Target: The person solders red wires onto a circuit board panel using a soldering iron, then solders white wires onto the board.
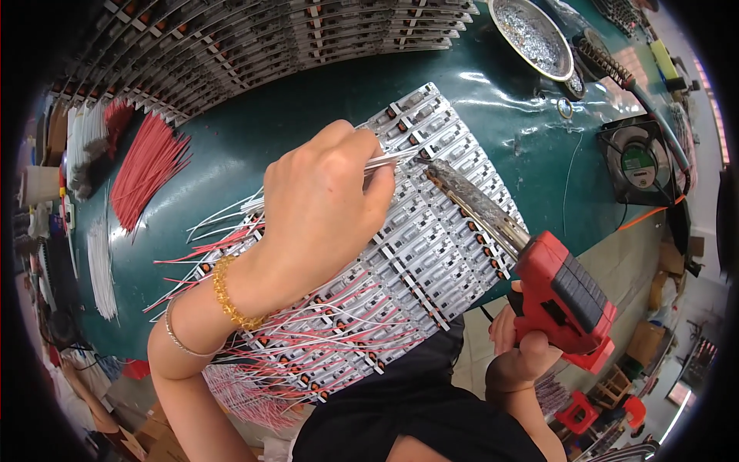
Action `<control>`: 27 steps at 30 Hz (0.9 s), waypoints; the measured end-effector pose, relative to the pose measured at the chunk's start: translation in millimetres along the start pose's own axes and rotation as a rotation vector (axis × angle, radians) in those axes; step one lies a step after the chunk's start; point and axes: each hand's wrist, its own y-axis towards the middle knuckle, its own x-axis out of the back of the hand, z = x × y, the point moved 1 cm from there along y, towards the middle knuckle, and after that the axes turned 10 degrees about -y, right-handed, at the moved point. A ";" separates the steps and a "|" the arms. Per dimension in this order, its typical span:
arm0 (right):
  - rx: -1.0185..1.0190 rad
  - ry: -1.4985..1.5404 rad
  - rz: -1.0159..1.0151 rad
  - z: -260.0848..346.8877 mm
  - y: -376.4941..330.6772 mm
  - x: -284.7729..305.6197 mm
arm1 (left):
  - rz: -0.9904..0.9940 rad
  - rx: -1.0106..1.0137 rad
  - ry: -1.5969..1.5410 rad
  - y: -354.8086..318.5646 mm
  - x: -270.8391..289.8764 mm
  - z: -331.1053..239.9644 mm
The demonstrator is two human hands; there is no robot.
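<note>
My left hand is pinched around several thin white wires, whose ends point right over a panel of small pale modules. My right hand is wrapped round the handle of a red-and-black soldering gun. The gun's long, crusted metal nose slants up-left, its tip close to the wire ends; whether they touch is too small to tell. Red and white wires trail from the panel's nearer left part. My left forearm and hand hide some of the panel.
Dark-slotted racks of similar modules stand at the back. Bundles of red wires and white wires lie on the green table at left. A round metal dish of silvery bits, a coiled iron holder and a small black fan are at right.
</note>
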 end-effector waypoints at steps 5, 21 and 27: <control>-0.061 0.211 -0.026 23.1 4.0 -8.8 | -0.101 0.005 -0.230 -1.0 0.2 3.7; -0.098 0.117 0.003 -2.8 -13.6 9.1 | 0.024 -0.046 -0.153 -6.5 -8.2 -0.4; -0.112 -0.110 0.308 -8.4 -21.4 29.1 | 0.007 -0.077 -0.128 -6.9 -7.3 0.3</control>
